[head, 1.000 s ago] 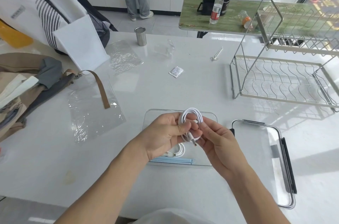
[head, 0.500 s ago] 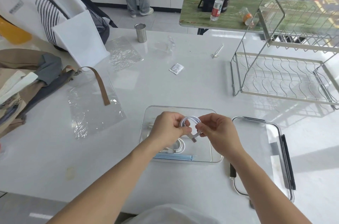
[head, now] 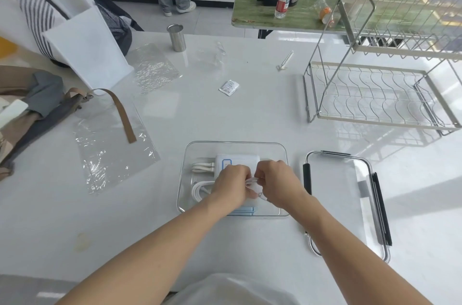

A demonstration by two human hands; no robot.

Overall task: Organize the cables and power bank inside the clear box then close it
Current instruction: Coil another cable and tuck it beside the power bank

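Observation:
The clear box [head: 235,146] stands open on the white table before me. Inside it at the back lies a white power bank [head: 240,160], with a coiled white cable [head: 201,167] to its left. Another white cable coil [head: 200,189] lies at the box's left front. My left hand [head: 231,186] and my right hand [head: 278,183] meet low inside the box, both pinching a small coiled white cable [head: 252,181] between them. The clear lid [head: 350,199] with black clips lies flat to the right of the box.
A wire dish rack [head: 382,94] stands at the right. Clear plastic bags [head: 110,152] and a brown strap [head: 122,114] lie left, near clothing and a white bag. A steel cup [head: 176,37] and a small white sachet [head: 229,87] sit farther back.
Both hands have lowered the small coiled cable from above the box down into it. The power bank, hidden before behind the hands, now shows.

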